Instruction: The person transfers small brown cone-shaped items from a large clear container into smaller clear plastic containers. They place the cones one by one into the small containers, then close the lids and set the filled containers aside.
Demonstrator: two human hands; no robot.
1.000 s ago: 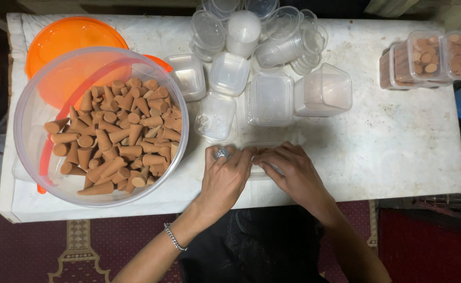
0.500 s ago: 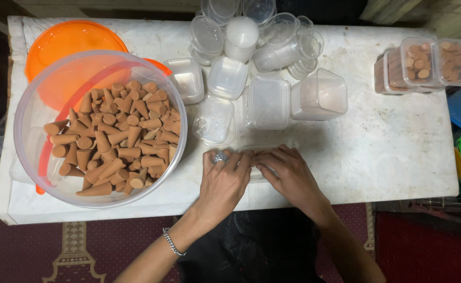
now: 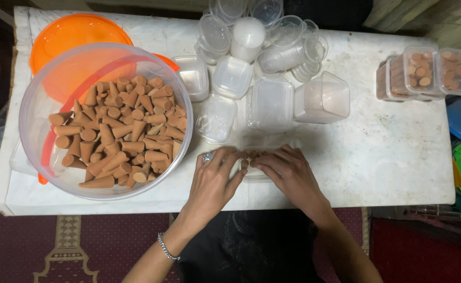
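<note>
Little has changed since the earlier pictures: both hands were already bent over the same small clear box at the near edge of the white table (image 3: 387,157), and they stay there — only the fingers have crept a little closer together.

The left hand (image 3: 214,181), a ring on one finger and a chain bracelet at the wrist, lies flat with its fingers curled over the left side of the small clear box (image 3: 252,175). The right hand (image 3: 288,173) covers the right side of that box, fingertips meeting those of the left. Both hands press down on the box rather than clasp it; whether the fingers close round anything inside cannot be told. The box is a shallow, square, see-through plastic one, mostly hidden under the fingers, with something brown just showing at its top edge.

Left of the box stands a big clear tub (image 3: 31,112) heaped with brown cones (image 3: 118,131). Just beyond the box lie empty clear containers (image 3: 269,105), some square, one tipped on its side. Farther beyond it is a cluster of round clear cups (image 3: 272,44), and beyond the tub an orange lid (image 3: 68,36). Far to the right of the box — at the table's far corner — sit filled boxes (image 3: 424,71) of brown cones.
</note>
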